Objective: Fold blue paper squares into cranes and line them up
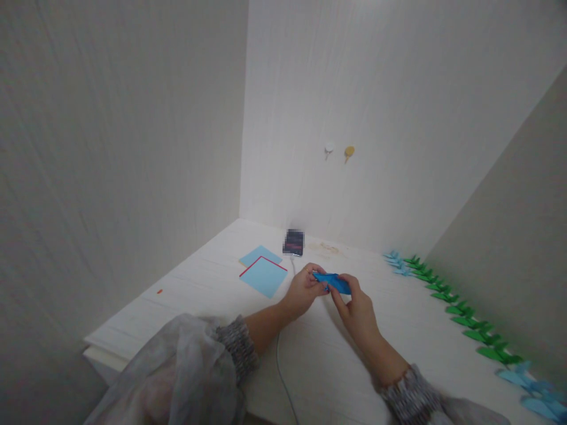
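A piece of folded blue paper is held up above the white table, between both hands. My left hand pinches its left end, thumb toward me and fingers behind. At the right end, my right hand grips it between thumb and fingers. The fingertips of the two hands come close together at the paper's lower edge and cover part of it. Left of my hands lie two stacks of light blue square paper, the nearer one overlapping the other, with red showing along its far edges.
A phone lies near the back wall, its white cable running toward me. Along the right side stands a row of folded green paper figures, with light blue ones at both ends. Two hooks are on the wall. An orange scrap lies at left.
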Demonstrator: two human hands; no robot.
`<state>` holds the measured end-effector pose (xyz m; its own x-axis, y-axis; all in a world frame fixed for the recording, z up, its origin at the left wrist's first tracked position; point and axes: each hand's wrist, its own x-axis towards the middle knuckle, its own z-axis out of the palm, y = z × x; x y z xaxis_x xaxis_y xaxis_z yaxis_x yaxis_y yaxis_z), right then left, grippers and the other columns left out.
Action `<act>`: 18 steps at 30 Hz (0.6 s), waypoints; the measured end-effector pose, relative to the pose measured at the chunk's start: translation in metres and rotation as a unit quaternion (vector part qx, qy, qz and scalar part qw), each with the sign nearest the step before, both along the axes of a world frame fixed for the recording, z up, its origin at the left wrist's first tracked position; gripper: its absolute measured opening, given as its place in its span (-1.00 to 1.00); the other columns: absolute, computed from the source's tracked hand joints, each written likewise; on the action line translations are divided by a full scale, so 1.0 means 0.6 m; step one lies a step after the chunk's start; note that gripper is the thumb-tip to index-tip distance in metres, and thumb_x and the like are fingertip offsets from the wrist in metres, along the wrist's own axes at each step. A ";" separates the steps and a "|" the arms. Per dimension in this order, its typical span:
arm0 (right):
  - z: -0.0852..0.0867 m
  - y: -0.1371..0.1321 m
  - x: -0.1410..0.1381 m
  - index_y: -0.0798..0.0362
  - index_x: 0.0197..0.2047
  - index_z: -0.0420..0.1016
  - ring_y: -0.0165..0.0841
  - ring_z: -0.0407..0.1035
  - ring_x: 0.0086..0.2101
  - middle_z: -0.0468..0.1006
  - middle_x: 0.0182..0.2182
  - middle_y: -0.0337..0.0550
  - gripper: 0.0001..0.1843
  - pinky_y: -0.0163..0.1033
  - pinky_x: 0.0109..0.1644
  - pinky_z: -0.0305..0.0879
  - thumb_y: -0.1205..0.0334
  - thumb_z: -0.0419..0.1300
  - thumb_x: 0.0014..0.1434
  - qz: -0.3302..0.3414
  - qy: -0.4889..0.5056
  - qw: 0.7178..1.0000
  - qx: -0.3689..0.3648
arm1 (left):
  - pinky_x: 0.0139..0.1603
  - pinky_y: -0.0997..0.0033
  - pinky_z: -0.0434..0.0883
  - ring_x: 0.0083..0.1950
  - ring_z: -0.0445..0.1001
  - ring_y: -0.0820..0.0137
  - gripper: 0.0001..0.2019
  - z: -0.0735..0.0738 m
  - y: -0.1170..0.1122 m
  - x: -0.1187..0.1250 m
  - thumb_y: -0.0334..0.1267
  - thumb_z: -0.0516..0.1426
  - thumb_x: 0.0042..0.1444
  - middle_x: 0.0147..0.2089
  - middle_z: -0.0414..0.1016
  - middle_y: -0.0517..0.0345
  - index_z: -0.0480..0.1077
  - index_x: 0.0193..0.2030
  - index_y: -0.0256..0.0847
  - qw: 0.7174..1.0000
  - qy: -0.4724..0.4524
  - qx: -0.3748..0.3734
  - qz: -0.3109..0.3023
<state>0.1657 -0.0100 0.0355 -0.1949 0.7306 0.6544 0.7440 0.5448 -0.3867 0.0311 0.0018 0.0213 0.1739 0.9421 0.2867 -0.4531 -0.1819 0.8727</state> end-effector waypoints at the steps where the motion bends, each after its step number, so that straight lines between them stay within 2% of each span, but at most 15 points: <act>1: 0.002 -0.002 -0.002 0.12 -0.12 0.16 -0.42 0.32 -0.63 0.44 -0.31 -0.03 -0.65 -0.29 -0.55 0.26 0.14 0.01 0.03 -0.011 0.015 1.000 -0.007 | -0.25 0.37 0.32 -0.37 0.36 0.50 -0.69 0.000 0.000 0.001 -0.29 0.16 -0.18 -0.42 0.31 0.23 0.16 -0.28 -0.24 1.000 0.001 0.000 0.002; 4: 0.005 -0.006 -0.007 0.13 -0.03 0.03 -0.40 0.34 -0.63 0.44 -0.27 0.02 -0.54 -0.27 -0.53 0.28 0.14 0.01 0.02 -0.002 0.064 0.997 -0.032 | -0.26 0.39 0.31 -0.35 0.36 0.49 -0.71 0.000 0.000 0.001 -0.33 0.16 -0.19 -0.39 0.32 0.21 0.15 -0.30 -0.24 1.000 0.014 0.009 0.010; 9: -0.008 0.006 -0.001 0.10 -0.01 -0.02 -0.29 0.37 -0.30 0.44 -0.28 -0.03 -0.53 -0.19 -0.29 0.32 0.21 0.03 0.02 0.068 0.091 0.993 -0.035 | -0.23 0.43 0.28 -0.26 0.35 0.45 -0.70 -0.003 0.004 -0.003 -0.40 0.16 -0.20 -0.32 0.36 0.15 0.16 -0.29 -0.23 0.996 0.069 0.048 0.042; 12: -0.015 0.014 0.003 0.10 -0.02 0.00 -0.30 0.37 -0.29 0.45 -0.31 -0.06 -0.54 -0.16 -0.22 0.29 0.21 0.04 0.01 0.080 0.093 0.992 -0.034 | -0.30 0.46 0.29 -0.31 0.35 0.46 -0.68 -0.006 0.005 -0.005 -0.41 0.17 -0.22 -0.35 0.37 0.15 0.19 -0.27 -0.23 0.994 0.096 0.042 0.043; 18: -0.012 0.017 0.003 0.11 -0.05 0.07 -0.31 0.37 -0.32 0.45 -0.34 -0.07 -0.54 -0.18 -0.24 0.30 0.14 0.08 -0.01 0.068 0.107 0.991 -0.043 | -0.32 0.48 0.29 -0.33 0.34 0.47 -0.68 -0.008 0.006 -0.004 -0.41 0.17 -0.25 -0.36 0.36 0.15 0.22 -0.29 -0.26 0.995 0.088 0.032 0.042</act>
<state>0.1674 0.0002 0.0283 -0.1590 0.7614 0.6285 0.5620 0.5932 -0.5764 0.0285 0.0057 0.0162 0.1485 0.9362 0.3186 -0.2757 -0.2702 0.9225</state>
